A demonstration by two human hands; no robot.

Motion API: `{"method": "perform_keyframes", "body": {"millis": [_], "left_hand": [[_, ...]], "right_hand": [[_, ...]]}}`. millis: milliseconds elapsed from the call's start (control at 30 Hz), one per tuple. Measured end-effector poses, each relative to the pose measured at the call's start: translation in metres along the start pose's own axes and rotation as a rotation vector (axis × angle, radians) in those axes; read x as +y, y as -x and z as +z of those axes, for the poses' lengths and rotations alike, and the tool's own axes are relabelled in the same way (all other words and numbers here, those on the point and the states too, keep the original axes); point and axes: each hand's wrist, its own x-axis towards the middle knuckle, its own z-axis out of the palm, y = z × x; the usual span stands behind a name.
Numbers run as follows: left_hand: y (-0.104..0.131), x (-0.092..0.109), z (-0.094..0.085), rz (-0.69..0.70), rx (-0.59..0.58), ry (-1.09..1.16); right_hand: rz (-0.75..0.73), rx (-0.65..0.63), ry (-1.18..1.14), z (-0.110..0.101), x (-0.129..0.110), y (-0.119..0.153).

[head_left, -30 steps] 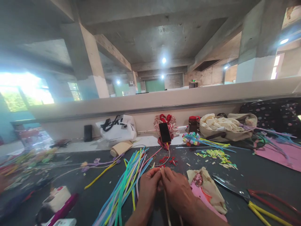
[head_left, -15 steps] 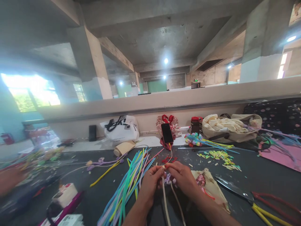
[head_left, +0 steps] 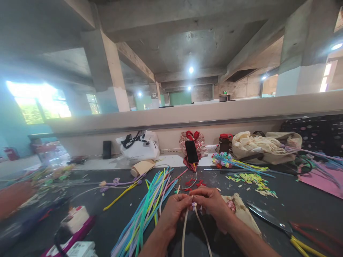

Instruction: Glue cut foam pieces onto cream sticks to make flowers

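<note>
My left hand and my right hand meet over the dark tabletop, fingertips pinched together. A cream cord runs between them, its two lengths hanging down toward me. Just under my fingertips shows a small purple and white piece, partly covered by the fingers. What exactly the fingertips pinch is too small to make out fully. A cream cloth pouch lies beside my right wrist. To the left of my left hand is a bundle of coloured pipe cleaners.
Large scissors lie at right, near yellow-green cut bits. Beyond my hands, a phone leans on a red-patterned bag, its cable trailing forward. A power strip sits at left. A person's blurred arm reaches in at far left.
My hands have shifted slightly right and down in view, still pinched together. Less of the purple and white piece shows now. The cord lengths hang wider apart.
</note>
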Motion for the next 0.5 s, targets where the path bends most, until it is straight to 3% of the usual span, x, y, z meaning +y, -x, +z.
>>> {"method": "perform_keyframes", "body": {"millis": [233, 500], "left_hand": [[0.0012, -0.0049, 0.0042, -0.053, -0.115, 0.105], [-0.0036, -0.0094, 0.0057, -0.083, -0.154, 0.207]], "right_hand": [[-0.074, 0.012, 0.033, -0.0044, 0.0022, -0.0010], [-0.025, 0.018, -0.085, -0.0003, -0.0033, 0.0016]]}}
